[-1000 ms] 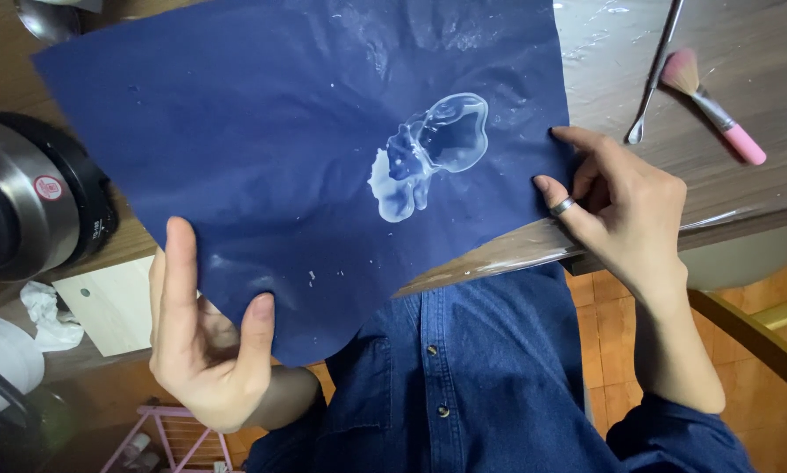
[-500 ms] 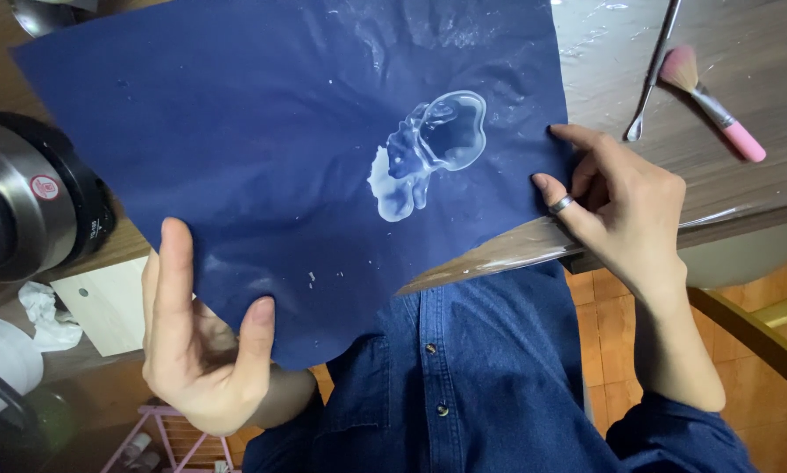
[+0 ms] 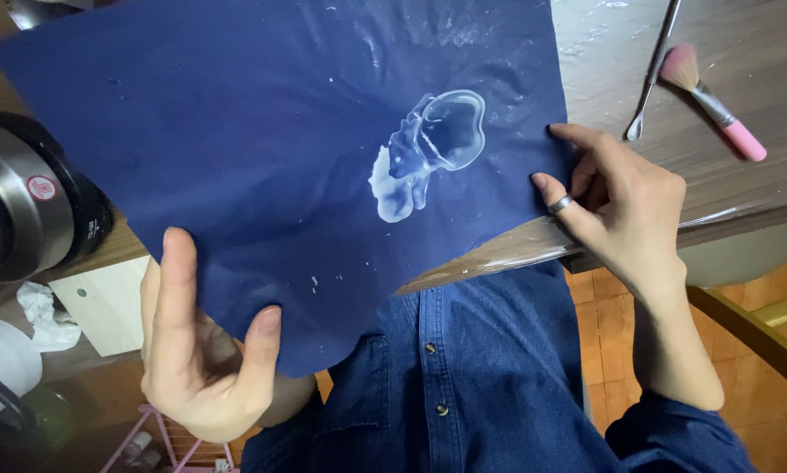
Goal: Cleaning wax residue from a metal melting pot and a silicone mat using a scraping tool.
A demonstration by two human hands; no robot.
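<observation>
Your left hand point(image 3: 202, 350) pinches the near corner of the dark blue sheet point(image 3: 262, 166), which overhangs the counter's point(image 3: 762, 70) near edge. Your right hand point(image 3: 617, 210), fingers curled, presses the sheet's right edge down beside a white glue-like blob point(image 3: 428, 153).

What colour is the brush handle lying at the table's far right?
Pink, with pink bristles and a silver ferrule: the brush shows clearly in the head view.
</observation>
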